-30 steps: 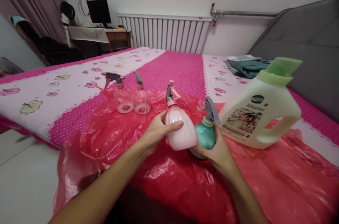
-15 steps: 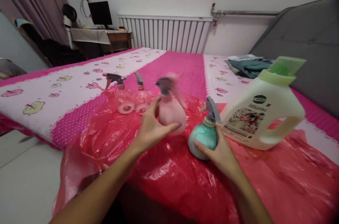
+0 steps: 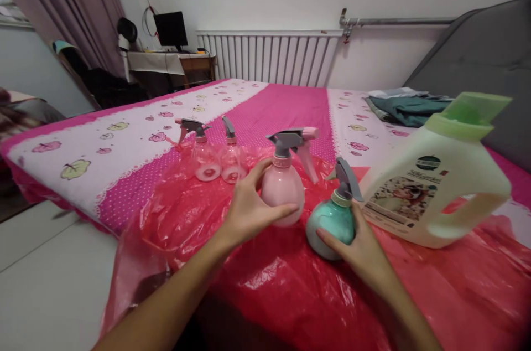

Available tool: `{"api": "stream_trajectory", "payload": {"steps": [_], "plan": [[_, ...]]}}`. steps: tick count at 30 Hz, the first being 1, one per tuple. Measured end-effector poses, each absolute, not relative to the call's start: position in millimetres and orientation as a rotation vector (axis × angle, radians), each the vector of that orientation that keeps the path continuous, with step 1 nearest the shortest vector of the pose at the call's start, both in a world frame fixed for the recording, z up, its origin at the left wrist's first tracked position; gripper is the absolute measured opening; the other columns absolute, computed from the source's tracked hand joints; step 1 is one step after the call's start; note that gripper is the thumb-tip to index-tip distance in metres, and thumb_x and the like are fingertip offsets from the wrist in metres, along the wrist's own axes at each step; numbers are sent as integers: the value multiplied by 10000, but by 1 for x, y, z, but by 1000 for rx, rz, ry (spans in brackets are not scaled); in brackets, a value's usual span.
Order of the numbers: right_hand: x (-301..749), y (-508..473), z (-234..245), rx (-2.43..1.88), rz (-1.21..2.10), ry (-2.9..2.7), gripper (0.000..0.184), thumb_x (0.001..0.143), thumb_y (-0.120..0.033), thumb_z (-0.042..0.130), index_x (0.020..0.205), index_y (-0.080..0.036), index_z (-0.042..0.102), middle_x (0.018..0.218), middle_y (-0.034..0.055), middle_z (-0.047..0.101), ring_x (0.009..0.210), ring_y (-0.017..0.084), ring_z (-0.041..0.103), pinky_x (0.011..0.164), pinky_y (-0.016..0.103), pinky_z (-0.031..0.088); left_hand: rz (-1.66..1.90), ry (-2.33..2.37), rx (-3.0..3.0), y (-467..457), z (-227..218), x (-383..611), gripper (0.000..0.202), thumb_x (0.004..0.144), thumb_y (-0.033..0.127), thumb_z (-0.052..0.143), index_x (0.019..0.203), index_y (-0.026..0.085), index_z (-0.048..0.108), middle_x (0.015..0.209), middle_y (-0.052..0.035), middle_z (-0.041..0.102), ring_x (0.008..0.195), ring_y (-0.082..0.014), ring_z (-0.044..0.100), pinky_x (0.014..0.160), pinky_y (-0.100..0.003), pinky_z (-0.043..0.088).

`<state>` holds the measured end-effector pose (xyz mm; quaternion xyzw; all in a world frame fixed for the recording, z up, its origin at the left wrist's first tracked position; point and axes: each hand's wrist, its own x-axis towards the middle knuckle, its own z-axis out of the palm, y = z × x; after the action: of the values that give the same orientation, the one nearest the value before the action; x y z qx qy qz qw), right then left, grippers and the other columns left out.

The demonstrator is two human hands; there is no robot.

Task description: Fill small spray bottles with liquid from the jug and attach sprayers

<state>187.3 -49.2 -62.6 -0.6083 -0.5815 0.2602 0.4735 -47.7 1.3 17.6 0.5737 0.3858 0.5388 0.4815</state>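
Bed [image 3: 298,104] partly covered by red plastic [image 3: 265,284]. Left hand [image 3: 249,204] grasping pink bottle [image 3: 282,190], upright; right hand [image 3: 363,243] gripping green bottle [image 3: 334,221] beside it, near jug [image 3: 456,174]. Clear bottles [image 3: 206,158] stand farther back.

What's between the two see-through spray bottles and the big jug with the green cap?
In the head view, the pink spray bottle in the left hand and the green spray bottle in the right hand, with red plastic below.

Near the frame's centre, the left hand [image 3: 249,204] holds a pink bottle [image 3: 282,185] and the right hand [image 3: 364,248] holds a green bottle [image 3: 332,221].
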Motion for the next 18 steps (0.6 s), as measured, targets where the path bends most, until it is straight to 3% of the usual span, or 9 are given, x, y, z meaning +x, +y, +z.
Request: {"api": "stream_trajectory", "payload": {"steps": [6, 8, 13, 15, 18], "plan": [[190, -50, -61, -1492, 595, -1460, 775, 742, -628, 781, 1356, -236, 517, 1354, 138, 652, 1349, 388, 559, 1118, 531, 458, 1115, 735, 904, -6, 11, -39, 769, 634, 618, 929, 1203, 163, 685, 1096, -110, 753, 974, -268, 711, 781, -309, 568], [189, -51, -59, -1470, 588, -1482, 748, 763, -597, 780, 1362, -235, 517, 1377, 136, 642, 1381, 379, 538, 1159, 532, 425, 1060, 691, 748, -8, 14, -36, 686, 687, 623, 902, 1155, 160, 711, 1028, -88, 763, 928, -242, 711, 803, -308, 576], [189, -52, -57, -1461, 577, -1491, 792, 765, -574, 789, 1417, -236, 493, 1452, 143, 592, 1452, 384, 474, 1204, 545, 380, 988, 596, 507, -8, 24, -33, 428, 1008, 528, 619, 1157, 142, 728, 1035, -79, 793, 950, -207, 736, 935, -303, 580], [189, -52, -57, -1454, 576, -1490, 812, 763, -571, 791, 1438, -242, 482, 1470, 141, 578, 1460, 385, 466, 1205, 544, 382, 963, 564, 516, -8, 26, -33, 460, 1038, 548, 553, 1123, 133, 732, 1010, -86, 799, 955, -208, 743, 945, -300, 583], [188, -52, -56, -1445, 578, -1493, 803, 762, -567, 788, 1434, -246, 486, 1484, 140, 566, 1471, 387, 454, 1209, 548, 376, 949, 557, 600, -8, 23, -33, 519, 951, 638, 646, 1116, 152, 722, 1021, -90, 798, 1059, -243, 739, 958, -314, 585]]}}
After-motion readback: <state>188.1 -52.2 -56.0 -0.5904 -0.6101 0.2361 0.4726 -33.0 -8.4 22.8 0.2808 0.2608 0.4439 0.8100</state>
